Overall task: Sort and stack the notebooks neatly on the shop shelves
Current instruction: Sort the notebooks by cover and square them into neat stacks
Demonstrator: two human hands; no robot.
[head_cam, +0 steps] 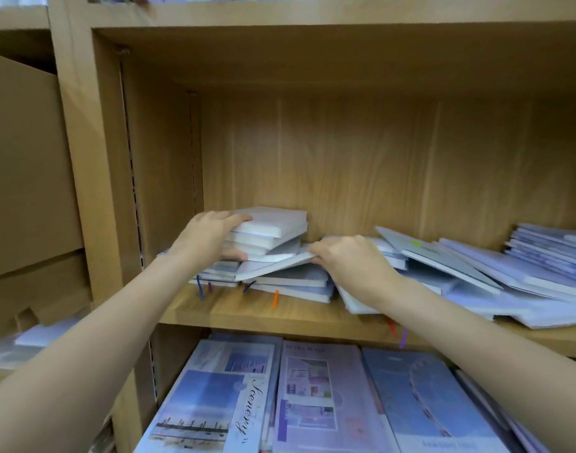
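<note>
Wood shelf [247,313]: holds messy notebooks.
Left hand [208,235]: clamps small white stack [267,233] at shelf's left, steadying it.
Right hand [348,259]: pinches 1 tilted notebook [273,264] beside that stack, likely freeing it.

The left hand [208,237] hides the near ends of the small white notebooks [270,230] under its fingers. The right hand [348,259] covers notebooks beneath its palm. Both forearms are cut off at the frame's bottom. Lower-shelf cover text is mostly blurred.
</note>
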